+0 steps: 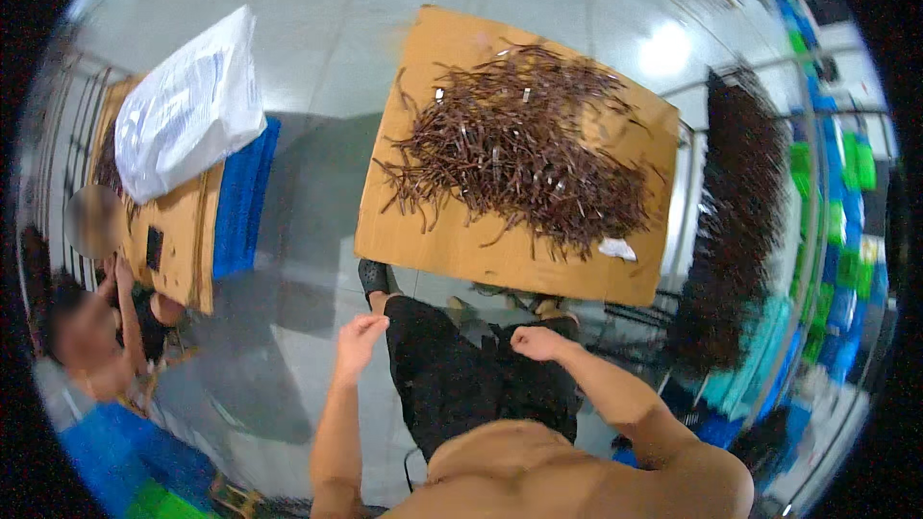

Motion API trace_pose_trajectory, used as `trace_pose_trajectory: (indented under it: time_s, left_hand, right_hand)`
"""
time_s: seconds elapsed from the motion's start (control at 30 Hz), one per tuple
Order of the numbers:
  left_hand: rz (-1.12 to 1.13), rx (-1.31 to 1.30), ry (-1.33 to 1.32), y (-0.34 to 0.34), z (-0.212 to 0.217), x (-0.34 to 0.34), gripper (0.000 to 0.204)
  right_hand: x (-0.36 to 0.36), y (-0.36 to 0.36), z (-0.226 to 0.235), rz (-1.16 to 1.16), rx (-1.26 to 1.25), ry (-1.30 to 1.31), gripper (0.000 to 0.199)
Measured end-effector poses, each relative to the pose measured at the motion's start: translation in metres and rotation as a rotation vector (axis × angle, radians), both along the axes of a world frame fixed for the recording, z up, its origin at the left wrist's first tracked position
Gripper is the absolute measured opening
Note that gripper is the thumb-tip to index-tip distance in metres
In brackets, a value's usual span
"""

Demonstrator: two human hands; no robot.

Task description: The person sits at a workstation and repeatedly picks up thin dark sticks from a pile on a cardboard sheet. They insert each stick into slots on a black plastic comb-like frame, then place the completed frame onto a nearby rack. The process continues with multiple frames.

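My left hand (pixel 361 341) is raised over my left thigh, its fingertips pressed together; anything between them is too small to make out. Over my right thigh, my right hand (pixel 538 343) is closed with the fingers curled in, and whatever it may hold is hidden. Both hands are apart from the cardboard-topped table (pixel 404 235) in front of me. A wide, tangled heap of thin dark-brown strips (pixel 519 149) lies on that cardboard. Near its right front corner rests a crumpled white scrap (pixel 617 249). Small pale bits show among the strips.
On the left, a second cardboard surface (pixel 187 255) carries a big white sack (pixel 187 115) and a dark phone-like slab (pixel 155 248), beside blue crates (pixel 248 197). A person (pixel 106 336) sits there. A dark bristly mass (pixel 735 211) hangs on a rack at right.
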State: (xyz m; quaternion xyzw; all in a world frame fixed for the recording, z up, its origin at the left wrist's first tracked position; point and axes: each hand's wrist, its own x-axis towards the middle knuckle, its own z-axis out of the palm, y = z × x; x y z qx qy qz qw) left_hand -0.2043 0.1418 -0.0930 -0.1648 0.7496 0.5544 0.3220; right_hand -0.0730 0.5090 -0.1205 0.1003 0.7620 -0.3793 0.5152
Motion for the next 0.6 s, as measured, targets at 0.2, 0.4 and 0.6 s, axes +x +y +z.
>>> trace_pose_trajectory:
  time_s: [0.2, 0.4, 0.6]
  left_hand:
    - [-0.279, 0.002, -0.138, 0.119, -0.074, 0.104, 0.023]
    - [-1.054, -0.466, -0.082, 0.228, -0.251, 0.147, 0.035]
    - [-1.312, -0.502, 0.089, 0.266, -0.338, 0.191, 0.035]
  right_hand:
    - [0.031, 0.015, -0.177, 0.263, 0.051, 0.019, 0.03]
    - [0.111, 0.021, -0.41, -0.281, 0.342, 0.405, 0.033]
    - [0.117, 0.073, -0.499, -0.135, 0.446, 0.342, 0.034]
